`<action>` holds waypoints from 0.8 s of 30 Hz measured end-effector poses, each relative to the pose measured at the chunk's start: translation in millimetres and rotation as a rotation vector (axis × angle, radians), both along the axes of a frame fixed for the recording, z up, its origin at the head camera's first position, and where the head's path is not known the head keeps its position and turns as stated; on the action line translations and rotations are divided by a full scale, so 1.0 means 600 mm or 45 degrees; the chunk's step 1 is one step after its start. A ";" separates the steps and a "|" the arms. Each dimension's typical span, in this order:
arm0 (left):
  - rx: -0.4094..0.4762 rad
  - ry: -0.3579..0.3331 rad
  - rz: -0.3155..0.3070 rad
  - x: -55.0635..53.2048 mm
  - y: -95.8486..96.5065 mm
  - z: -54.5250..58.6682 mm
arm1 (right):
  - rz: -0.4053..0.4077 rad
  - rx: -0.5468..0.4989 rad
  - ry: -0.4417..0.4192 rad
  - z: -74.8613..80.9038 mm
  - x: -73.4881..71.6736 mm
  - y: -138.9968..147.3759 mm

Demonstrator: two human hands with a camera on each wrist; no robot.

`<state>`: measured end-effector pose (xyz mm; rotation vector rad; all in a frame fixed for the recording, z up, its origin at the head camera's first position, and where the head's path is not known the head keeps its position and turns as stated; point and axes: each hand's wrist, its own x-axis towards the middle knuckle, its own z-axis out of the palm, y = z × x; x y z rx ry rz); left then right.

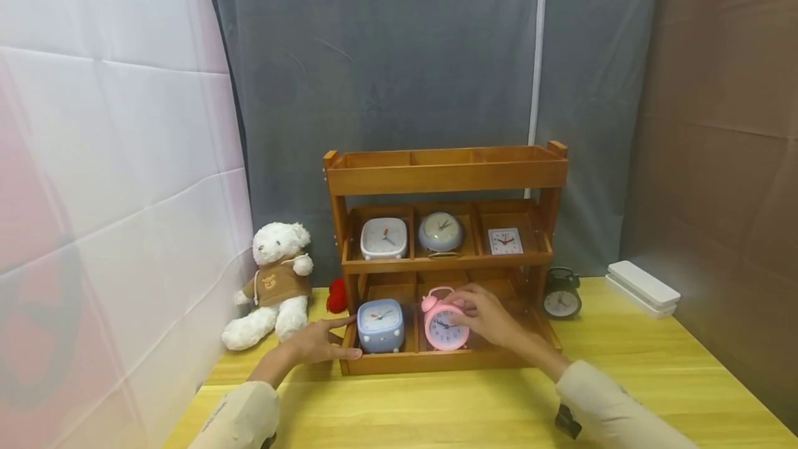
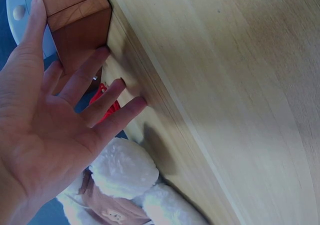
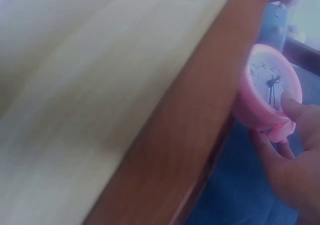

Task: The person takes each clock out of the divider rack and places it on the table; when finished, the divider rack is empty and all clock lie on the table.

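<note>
My right hand (image 1: 483,314) pinches a pink twin-bell alarm clock (image 1: 446,328) near its top right, thumb over the face in the right wrist view. The clock stands upright in the middle compartment of the lower tier of a wooden shelf (image 1: 436,364). With fingers spread, my left hand (image 1: 314,342) is at the shelf's lower left corner, its thumb along the front edge. Beside that thumb, a blue square clock (image 1: 380,326) sits in the lower left compartment. In the left wrist view the other fingers of the left hand (image 2: 60,110) extend past the wooden corner (image 2: 80,30).
The middle tier holds a white square clock (image 1: 384,238), a round grey clock (image 1: 440,231) and a small white clock (image 1: 505,241). A black alarm clock (image 1: 562,294) and a white box-like object (image 1: 643,287) stand right; a white teddy bear (image 1: 277,283) and red item (image 1: 337,295) left.
</note>
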<state>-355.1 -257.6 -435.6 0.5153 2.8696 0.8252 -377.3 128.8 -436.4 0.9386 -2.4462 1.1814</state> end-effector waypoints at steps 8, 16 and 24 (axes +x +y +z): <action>-0.002 -0.003 0.008 -0.004 0.000 -0.003 | -0.044 -0.004 -0.020 0.024 0.010 0.031; -0.002 0.002 -0.011 -0.004 0.000 -0.002 | -0.081 -0.005 -0.002 0.030 0.020 0.079; -0.004 -0.010 -0.002 -0.005 0.001 -0.003 | -0.144 0.026 0.055 0.040 0.031 0.129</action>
